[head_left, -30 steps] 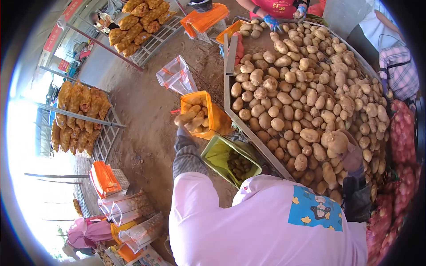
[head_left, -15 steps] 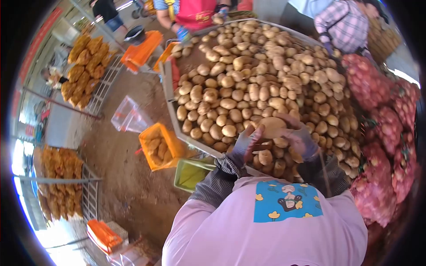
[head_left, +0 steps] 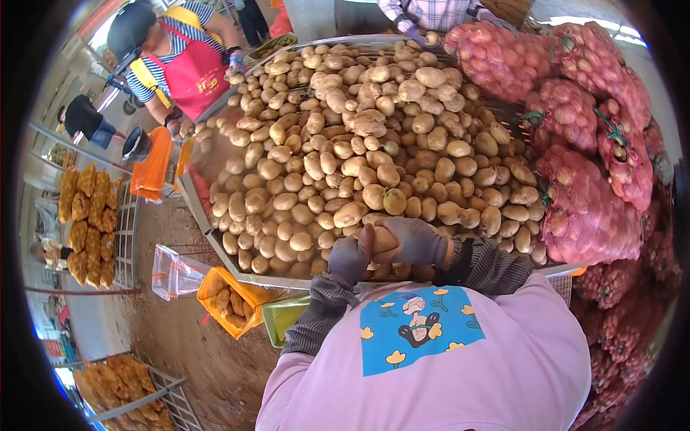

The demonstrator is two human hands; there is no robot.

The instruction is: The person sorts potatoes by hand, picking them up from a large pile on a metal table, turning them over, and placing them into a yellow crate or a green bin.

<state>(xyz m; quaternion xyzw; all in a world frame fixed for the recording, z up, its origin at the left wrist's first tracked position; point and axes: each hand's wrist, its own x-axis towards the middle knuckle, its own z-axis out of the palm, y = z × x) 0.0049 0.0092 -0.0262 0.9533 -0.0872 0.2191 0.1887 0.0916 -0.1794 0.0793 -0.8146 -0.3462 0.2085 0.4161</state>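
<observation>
My left hand, in a grey glove, closes on one side of a potato at the near edge of the sorting table. From the other side my right hand, also gloved, wraps over the same potato. Fingers of both hands partly hide it. Just beyond them spreads a large heap of loose potatoes, mostly oval and tan, some darker with soil.
Red mesh sacks are piled along the table's right side. An orange crate with potatoes and a green bin stand at the left. Across the table, a co-worker in a red apron reaches toward the heap.
The view has swung to the right and levelled. My hands were apart around a large potato above the heap; now they are close together, lower, around a potato at the table's edge.
</observation>
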